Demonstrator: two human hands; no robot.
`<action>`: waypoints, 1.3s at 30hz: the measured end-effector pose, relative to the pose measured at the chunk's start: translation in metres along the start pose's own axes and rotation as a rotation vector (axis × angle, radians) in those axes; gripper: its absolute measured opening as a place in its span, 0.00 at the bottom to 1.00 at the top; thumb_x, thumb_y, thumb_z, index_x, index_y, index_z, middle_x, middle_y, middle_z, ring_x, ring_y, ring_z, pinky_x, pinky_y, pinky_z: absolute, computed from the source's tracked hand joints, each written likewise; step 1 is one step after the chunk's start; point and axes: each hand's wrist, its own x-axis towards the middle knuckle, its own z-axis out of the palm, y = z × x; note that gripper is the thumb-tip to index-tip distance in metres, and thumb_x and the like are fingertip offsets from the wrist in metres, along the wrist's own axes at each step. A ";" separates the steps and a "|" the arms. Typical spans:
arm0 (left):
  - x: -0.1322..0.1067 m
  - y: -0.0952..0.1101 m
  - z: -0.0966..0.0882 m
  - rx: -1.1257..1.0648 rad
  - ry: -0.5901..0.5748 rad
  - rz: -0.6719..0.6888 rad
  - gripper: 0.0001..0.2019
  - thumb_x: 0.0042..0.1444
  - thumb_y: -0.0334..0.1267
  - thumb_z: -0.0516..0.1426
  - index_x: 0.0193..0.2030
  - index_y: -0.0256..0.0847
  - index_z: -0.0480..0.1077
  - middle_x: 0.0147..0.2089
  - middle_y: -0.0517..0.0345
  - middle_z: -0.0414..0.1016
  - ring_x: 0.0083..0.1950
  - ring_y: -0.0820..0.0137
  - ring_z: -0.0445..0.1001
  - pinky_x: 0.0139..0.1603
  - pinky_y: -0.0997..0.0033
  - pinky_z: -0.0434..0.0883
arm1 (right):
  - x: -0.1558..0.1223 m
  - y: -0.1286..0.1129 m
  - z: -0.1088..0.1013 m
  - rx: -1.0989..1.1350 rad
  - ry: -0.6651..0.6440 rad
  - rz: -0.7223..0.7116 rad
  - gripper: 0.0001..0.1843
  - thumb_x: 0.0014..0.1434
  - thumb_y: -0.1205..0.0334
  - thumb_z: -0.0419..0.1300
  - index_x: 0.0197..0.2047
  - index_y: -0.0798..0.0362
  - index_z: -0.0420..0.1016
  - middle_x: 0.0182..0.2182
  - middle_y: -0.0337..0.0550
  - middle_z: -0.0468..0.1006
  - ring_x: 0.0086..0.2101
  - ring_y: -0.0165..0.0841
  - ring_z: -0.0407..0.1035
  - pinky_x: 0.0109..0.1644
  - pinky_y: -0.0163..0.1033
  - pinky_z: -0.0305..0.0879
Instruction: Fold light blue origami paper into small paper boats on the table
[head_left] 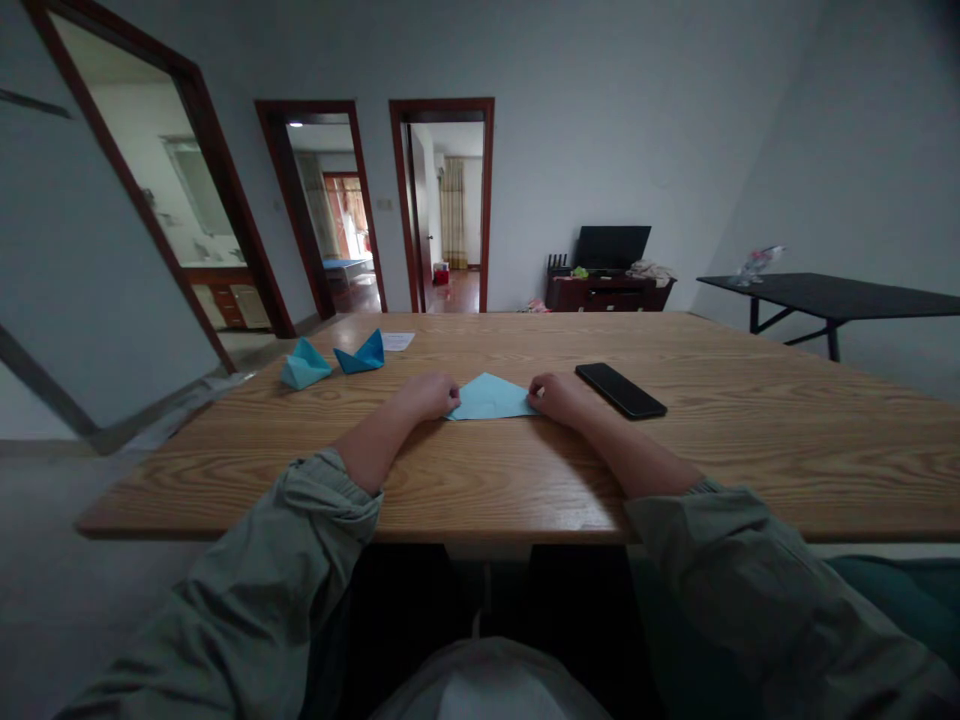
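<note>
A folded sheet of light blue paper (491, 398) lies flat on the wooden table (750, 450), near the middle. My left hand (427, 397) has curled fingers on the sheet's left corner, and my right hand (562, 398) holds its right corner the same way. Farther left stand two folded paper boats: a pale blue one (306, 365) and a darker blue one (360, 353). Both are beyond reach of my fingertips, with bare wood between them and my left hand. A black smartphone (621, 390) lies just beyond my right hand, apart from it.
A small white paper slip (397, 341) lies behind the boats. The wooden table's near edge runs under my forearms. Beyond it stand a black table (832, 295) at right and a dark cabinet (609, 292) holding a monitor. Several doorways open behind.
</note>
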 end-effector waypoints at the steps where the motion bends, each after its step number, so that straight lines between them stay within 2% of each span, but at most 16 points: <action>1: 0.000 0.000 0.000 -0.005 0.003 0.004 0.12 0.53 0.43 0.55 0.38 0.42 0.77 0.38 0.50 0.77 0.38 0.63 0.72 0.41 0.68 0.66 | 0.000 0.000 0.000 -0.003 -0.003 0.005 0.11 0.53 0.57 0.59 0.37 0.51 0.78 0.36 0.47 0.79 0.35 0.35 0.71 0.37 0.34 0.61; 8: 0.001 0.002 0.000 0.053 0.016 0.001 0.13 0.53 0.42 0.54 0.38 0.41 0.78 0.37 0.49 0.77 0.36 0.63 0.73 0.37 0.68 0.66 | -0.005 -0.006 -0.005 -0.053 -0.015 -0.020 0.11 0.53 0.59 0.58 0.37 0.52 0.79 0.36 0.48 0.80 0.35 0.36 0.71 0.37 0.34 0.61; 13: -0.003 0.013 -0.002 0.165 0.013 0.027 0.15 0.55 0.41 0.52 0.37 0.35 0.77 0.37 0.41 0.77 0.37 0.57 0.74 0.37 0.64 0.67 | -0.014 -0.017 -0.013 -0.135 -0.039 -0.038 0.13 0.54 0.60 0.55 0.37 0.54 0.79 0.36 0.52 0.79 0.34 0.39 0.71 0.36 0.37 0.61; 16: -0.009 0.025 -0.003 0.192 -0.001 0.049 0.18 0.56 0.46 0.51 0.37 0.33 0.76 0.39 0.38 0.76 0.41 0.56 0.73 0.40 0.63 0.67 | -0.019 -0.026 -0.017 -0.174 -0.058 -0.040 0.14 0.55 0.61 0.54 0.37 0.55 0.79 0.36 0.55 0.79 0.35 0.40 0.71 0.38 0.38 0.61; 19: -0.016 0.036 -0.005 0.147 -0.068 0.075 0.23 0.56 0.54 0.50 0.41 0.37 0.75 0.42 0.42 0.76 0.43 0.57 0.73 0.43 0.65 0.66 | -0.023 -0.033 -0.019 -0.180 -0.077 -0.067 0.15 0.56 0.59 0.52 0.40 0.55 0.78 0.39 0.54 0.78 0.37 0.40 0.72 0.38 0.38 0.61; 24: -0.023 0.038 -0.007 0.098 -0.163 0.164 0.31 0.55 0.62 0.45 0.54 0.40 0.68 0.51 0.45 0.72 0.48 0.56 0.72 0.45 0.63 0.67 | -0.031 -0.042 -0.020 -0.159 -0.194 -0.179 0.25 0.58 0.45 0.48 0.49 0.52 0.74 0.42 0.53 0.77 0.40 0.43 0.72 0.41 0.40 0.62; 28: -0.023 0.035 -0.003 0.061 -0.198 0.163 0.37 0.55 0.64 0.43 0.60 0.38 0.62 0.60 0.41 0.63 0.56 0.53 0.66 0.52 0.61 0.63 | -0.039 -0.047 -0.022 -0.126 -0.243 -0.233 0.37 0.56 0.35 0.46 0.58 0.54 0.66 0.53 0.57 0.70 0.50 0.46 0.67 0.50 0.43 0.60; 32: -0.022 0.039 0.005 0.009 -0.228 0.098 0.45 0.52 0.69 0.41 0.65 0.34 0.53 0.67 0.35 0.50 0.64 0.49 0.56 0.59 0.58 0.57 | -0.041 -0.049 -0.020 -0.098 -0.291 -0.215 0.47 0.55 0.31 0.42 0.65 0.60 0.55 0.62 0.61 0.57 0.59 0.49 0.55 0.58 0.45 0.53; 36: -0.017 0.039 0.013 -0.058 -0.261 0.054 0.47 0.51 0.69 0.41 0.67 0.31 0.48 0.69 0.34 0.41 0.69 0.49 0.44 0.63 0.55 0.50 | -0.039 -0.049 -0.014 -0.076 -0.348 -0.168 0.48 0.56 0.32 0.41 0.68 0.58 0.45 0.65 0.59 0.47 0.63 0.49 0.45 0.63 0.48 0.45; 39: -0.013 0.033 0.016 -0.092 -0.267 0.068 0.49 0.50 0.70 0.43 0.67 0.31 0.48 0.69 0.34 0.39 0.69 0.49 0.42 0.64 0.54 0.48 | -0.038 -0.048 -0.012 -0.051 -0.366 -0.146 0.49 0.55 0.30 0.40 0.69 0.55 0.42 0.66 0.57 0.44 0.64 0.49 0.41 0.64 0.49 0.42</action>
